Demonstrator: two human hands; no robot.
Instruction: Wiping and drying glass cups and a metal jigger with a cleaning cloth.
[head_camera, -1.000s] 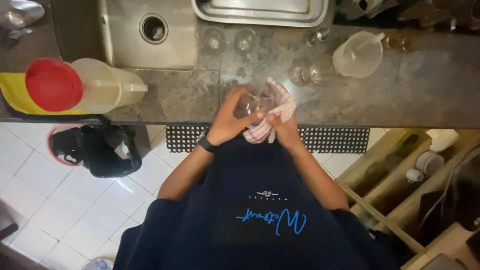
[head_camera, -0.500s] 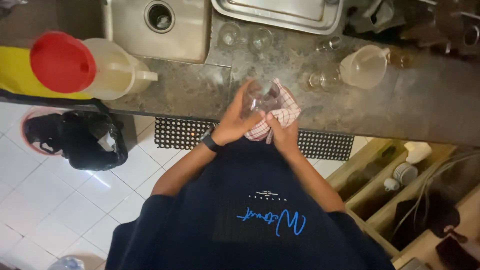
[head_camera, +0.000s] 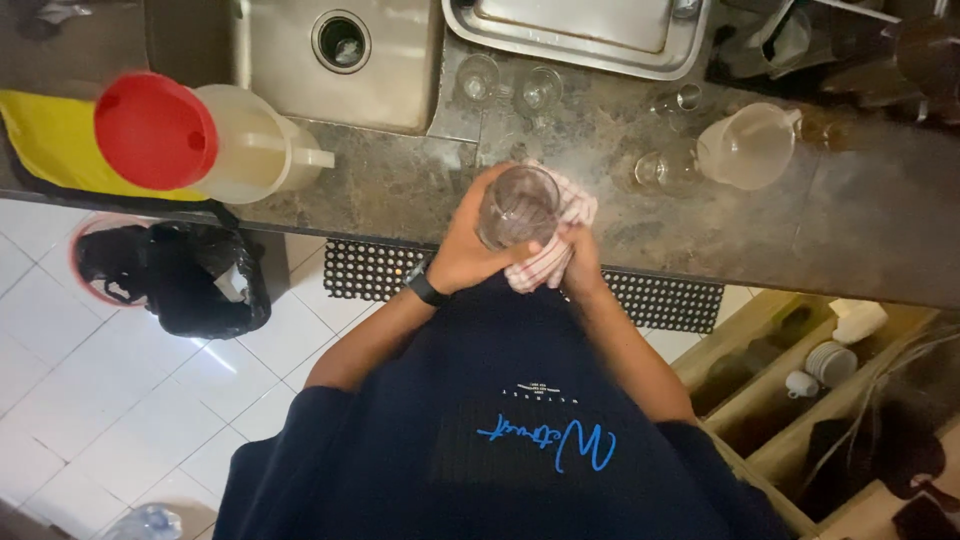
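Head view, looking straight down over the desk edge. Both hands meet in front of the torso, just off the near rim of the dark stone desk (head_camera: 400, 190).

Left hand (head_camera: 470, 250) — grip wrapped around the side of a clear drinking glass (head_camera: 518, 205), fingers curled over the near wall, thumb side toward me. A dark wristband sits on that wrist. The glass is tilted, mouth turned up toward the camera, so its long axis runs roughly from the hands up and away toward the sinks.

Right hand (head_camera: 575, 255) — grip pressed together on a red-and-white striped cloth (head_camera: 555, 245), bunched against the right side and base of the glass. Cloth and glass are touching; the cloth pokes out past the glass rim on the far side. The glass lies directly between the two hands, the left one carrying it, the right one backing the cloth against it. Neither hand is nearer — both are on it.

Around them: a steel sink (head_camera: 340, 60) with round drain at far left, a second steel basin (head_camera: 580, 30) beside it. Two small glasses (head_camera: 510, 85) stand between basins and hands. A translucent jug with red funnel (head_camera: 155, 130) sits at left, a second plastic jug (head_camera: 745, 145) at right, with another glass (head_camera: 665, 170) just beside it. A black perforated mat (head_camera: 370, 270) lies on the floor below the desk edge.
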